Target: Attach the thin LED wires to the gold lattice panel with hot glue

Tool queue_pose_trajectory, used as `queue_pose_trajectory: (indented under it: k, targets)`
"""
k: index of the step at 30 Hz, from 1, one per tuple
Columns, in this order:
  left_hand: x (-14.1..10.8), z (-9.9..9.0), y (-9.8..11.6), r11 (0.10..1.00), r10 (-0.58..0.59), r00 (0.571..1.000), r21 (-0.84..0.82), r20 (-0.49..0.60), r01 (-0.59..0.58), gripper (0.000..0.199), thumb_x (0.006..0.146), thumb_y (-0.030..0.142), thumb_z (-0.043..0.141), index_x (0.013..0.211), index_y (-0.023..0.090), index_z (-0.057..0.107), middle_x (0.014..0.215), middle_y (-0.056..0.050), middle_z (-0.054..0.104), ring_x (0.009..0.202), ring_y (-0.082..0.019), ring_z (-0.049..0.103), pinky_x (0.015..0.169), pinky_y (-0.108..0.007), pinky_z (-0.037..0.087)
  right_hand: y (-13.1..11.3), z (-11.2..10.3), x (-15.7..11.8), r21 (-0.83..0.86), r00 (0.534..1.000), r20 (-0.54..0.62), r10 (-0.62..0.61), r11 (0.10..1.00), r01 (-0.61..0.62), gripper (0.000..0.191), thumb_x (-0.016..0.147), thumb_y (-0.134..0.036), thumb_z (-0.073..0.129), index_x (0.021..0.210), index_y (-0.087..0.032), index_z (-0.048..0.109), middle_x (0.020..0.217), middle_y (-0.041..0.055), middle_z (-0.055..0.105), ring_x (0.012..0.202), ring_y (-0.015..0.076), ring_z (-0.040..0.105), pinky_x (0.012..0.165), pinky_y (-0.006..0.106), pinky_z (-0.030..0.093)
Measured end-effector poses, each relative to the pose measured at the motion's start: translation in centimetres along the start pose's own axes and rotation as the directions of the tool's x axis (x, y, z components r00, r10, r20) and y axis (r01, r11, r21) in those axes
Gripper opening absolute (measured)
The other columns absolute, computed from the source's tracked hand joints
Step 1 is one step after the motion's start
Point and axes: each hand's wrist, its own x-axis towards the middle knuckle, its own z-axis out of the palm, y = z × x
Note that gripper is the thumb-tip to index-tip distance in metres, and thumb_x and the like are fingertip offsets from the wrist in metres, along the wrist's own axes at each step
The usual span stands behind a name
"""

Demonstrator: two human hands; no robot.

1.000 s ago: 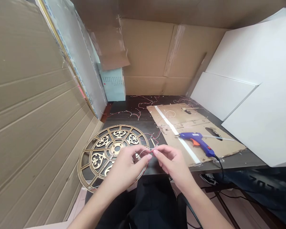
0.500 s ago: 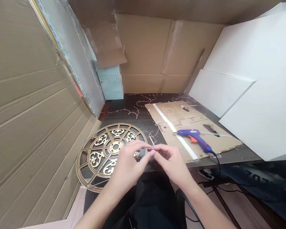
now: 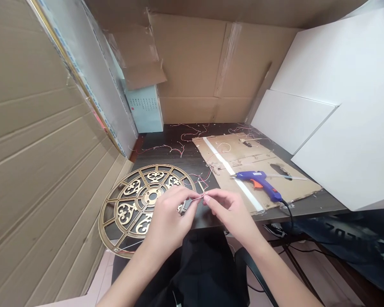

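Observation:
Between my two hands runs a thin red-and-white wire (image 3: 199, 198), pinched at the fingertips near the table's front edge. My left hand (image 3: 176, 213) has thumb and index finger closed on it. Thumb and fingers of my right hand (image 3: 228, 211) pinch the same wire close beside the left fingertips. Under and left of my left hand lies a round gold openwork panel (image 3: 127, 213) with scroll ornaments; the hand hides part of its right side. Behind my fingertips, more thin wire (image 3: 208, 175) lies in loose loops on the dark table.
A blue glue gun (image 3: 259, 182) with an orange trigger lies on a cardboard sheet (image 3: 230, 149) at right, its cord hanging over the edge. Cardboard walls (image 3: 192, 55) stand behind and left. White panels (image 3: 336, 85) lean at right. A pale blue box (image 3: 145, 111) stands at the back left.
Both hands stay close together on the wire, with the fingertips slightly farther apart, showing a short stretch of it. The whole view has shifted slightly.

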Motion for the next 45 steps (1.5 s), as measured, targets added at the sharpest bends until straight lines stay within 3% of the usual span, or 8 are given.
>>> queue_pose_trajectory:
  k: [6, 13, 20, 24, 27, 33, 37, 45]
  targets:
    - [-0.5, -0.1, 0.4, 1.000, 0.022, 0.999, 0.018, 0.024, -0.022, 0.013, 0.097, 0.013, 0.064, 0.095, 0.022, 0.074, 0.093, 0.001, 0.075, 0.088, -0.013, 0.067, 0.079, -0.026, 0.050, 0.3, -0.3, 0.2, 0.074, 1.000, -0.005, 0.028, 0.997, -0.027, 0.035, 0.086, -0.051, 0.079, 0.099, -0.019, 0.080, 0.076, 0.0024, 0.064, 0.059, 0.0110, 0.045, 0.050, 0.024, 0.036]
    - [-0.9, -0.6, 0.4, 0.993, 0.081, 0.996, 0.079, 0.029, -0.083, 0.011, 0.099, 0.013, 0.064, 0.099, 0.021, 0.071, 0.093, 0.002, 0.073, 0.087, -0.012, 0.066, 0.079, -0.024, 0.051, 0.1, -0.7, 0.6, 0.157, 0.998, 0.023, 0.058, 0.986, -0.061, 0.039, 0.086, -0.056, 0.080, 0.092, -0.017, 0.078, 0.076, 0.0021, 0.065, 0.054, 0.0085, 0.045, 0.046, 0.021, 0.036]
    - [-2.3, 0.1, 0.4, 0.958, 0.197, 0.980, 0.205, 0.038, -0.201, 0.013, 0.101, 0.010, 0.058, 0.104, 0.018, 0.068, 0.105, -0.006, 0.073, 0.098, -0.019, 0.066, 0.086, -0.034, 0.053, 0.3, 0.2, 0.4, 0.252, 0.996, 0.061, 0.071, 0.964, -0.084, 0.039, 0.083, -0.055, 0.082, 0.085, -0.017, 0.076, 0.071, 0.0016, 0.062, 0.056, 0.0095, 0.045, 0.045, 0.021, 0.037]
    - [-3.0, -0.3, 1.2, 0.940, 0.228, 0.973, 0.254, 0.040, -0.230, 0.004, 0.098, 0.019, 0.067, 0.101, 0.018, 0.069, 0.113, -0.007, 0.072, 0.101, -0.022, 0.066, 0.087, -0.038, 0.053, 0.9, 0.4, 0.3, 0.317, 0.993, 0.080, 0.082, 0.943, -0.104, 0.037, 0.082, -0.053, 0.083, 0.088, -0.018, 0.077, 0.074, 0.0022, 0.063, 0.058, 0.0099, 0.046, 0.045, 0.020, 0.036]
    - [-3.1, -1.3, 1.7, 0.954, 0.211, 0.977, 0.213, 0.030, -0.212, 0.009, 0.096, 0.029, 0.072, 0.100, 0.020, 0.070, 0.113, -0.006, 0.072, 0.103, -0.022, 0.065, 0.092, -0.040, 0.051, 1.0, 0.4, 0.3, 0.344, 0.992, 0.094, 0.085, 0.932, -0.113, 0.034, 0.083, -0.051, 0.083, 0.091, -0.018, 0.078, 0.074, 0.0018, 0.064, 0.058, 0.0091, 0.045, 0.045, 0.019, 0.035]
    - [-1.7, -1.9, 0.4, 0.973, 0.133, 0.991, 0.192, -0.006, -0.130, 0.018, 0.102, 0.016, 0.058, 0.114, 0.020, 0.071, 0.113, -0.004, 0.074, 0.109, -0.019, 0.063, 0.098, -0.037, 0.048, 0.8, 0.5, 0.4, 0.361, 0.992, 0.091, 0.084, 0.926, -0.112, 0.033, 0.082, -0.049, 0.085, 0.090, -0.018, 0.078, 0.075, 0.0022, 0.065, 0.059, 0.0090, 0.045, 0.044, 0.019, 0.035]
    - [-0.8, -1.5, -0.5, 0.977, 0.061, 0.996, 0.199, 0.063, -0.073, 0.010, 0.100, 0.019, 0.064, 0.101, 0.021, 0.074, 0.096, -0.001, 0.074, 0.092, -0.018, 0.063, 0.087, -0.035, 0.048, 0.7, 0.7, 0.3, 0.358, 0.993, 0.087, 0.079, 0.928, -0.105, 0.035, 0.081, -0.050, 0.085, 0.091, -0.017, 0.078, 0.077, 0.0028, 0.066, 0.059, 0.0090, 0.046, 0.045, 0.019, 0.036]
    - [-0.9, -1.6, 1.5, 0.988, -0.013, 1.000, 0.156, -0.003, 0.013, 0.011, 0.097, 0.019, 0.065, 0.088, 0.021, 0.071, 0.084, 0.003, 0.071, 0.082, -0.013, 0.063, 0.077, -0.028, 0.046, 1.2, 0.9, 0.4, 0.323, 0.998, 0.043, 0.054, 0.944, -0.065, 0.035, 0.085, -0.051, 0.083, 0.093, -0.018, 0.079, 0.079, 0.0024, 0.065, 0.057, 0.0076, 0.047, 0.044, 0.017, 0.037]
